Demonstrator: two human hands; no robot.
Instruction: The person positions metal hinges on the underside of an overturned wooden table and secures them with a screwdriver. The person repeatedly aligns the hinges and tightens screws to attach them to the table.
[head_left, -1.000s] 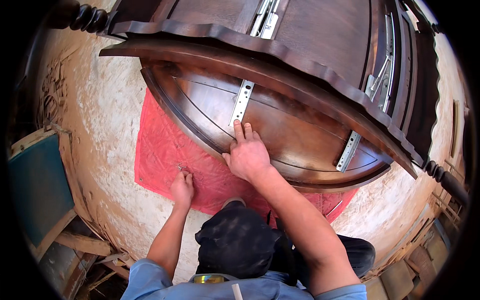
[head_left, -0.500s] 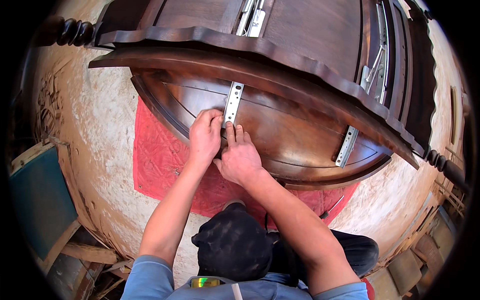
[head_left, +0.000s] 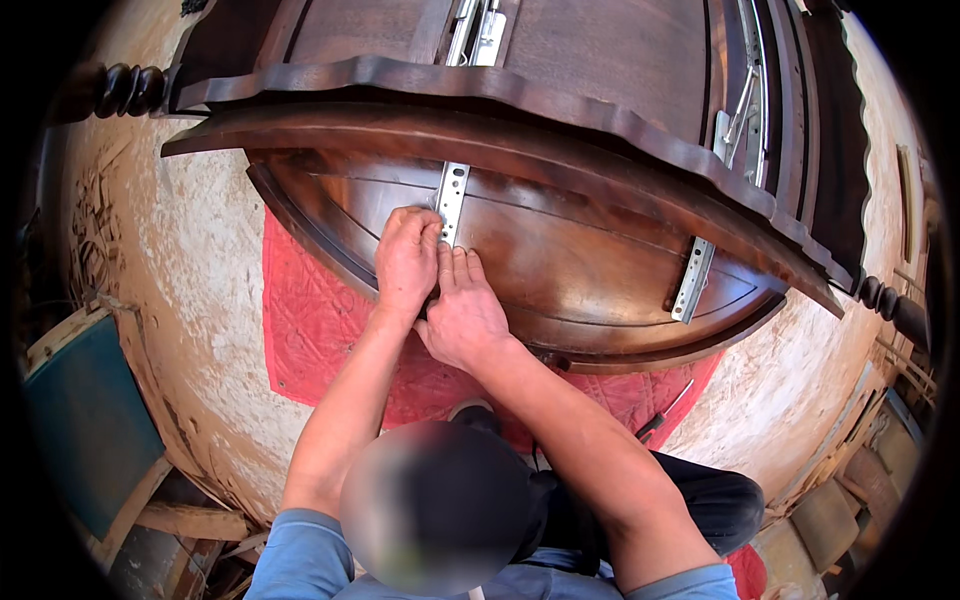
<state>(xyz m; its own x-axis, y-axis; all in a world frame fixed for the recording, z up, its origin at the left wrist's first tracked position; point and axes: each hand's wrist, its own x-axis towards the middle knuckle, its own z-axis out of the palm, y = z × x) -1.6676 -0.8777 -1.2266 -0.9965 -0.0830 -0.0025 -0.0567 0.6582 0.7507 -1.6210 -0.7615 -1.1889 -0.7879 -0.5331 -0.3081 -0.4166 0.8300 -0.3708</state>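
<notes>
A perforated metal slide rail (head_left: 453, 195) lies on the glossy brown curved wooden panel (head_left: 570, 270). My left hand (head_left: 405, 258) is beside the rail's left edge, its fingers and thumb pinched together; whatever is in the pinch is too small or hidden to make out. Stretched fingers of my right hand (head_left: 465, 315) rest at the rail's near end, thumb apart, holding nothing visible. Farther right, a second metal rail (head_left: 693, 280) is on the same panel, with no hand on it.
A dark wooden furniture frame with a scalloped edge (head_left: 520, 95) rises over the panel's far side. Red cloth (head_left: 310, 310) lies beneath the panel. A screwdriver (head_left: 652, 425) lies on it near my right forearm. A blue board (head_left: 90, 425) and wood scraps are at the left.
Both hands keep their place at the rail, with only small finger shifts. The whole view has shifted slightly, and more of the screwdriver now shows.
</notes>
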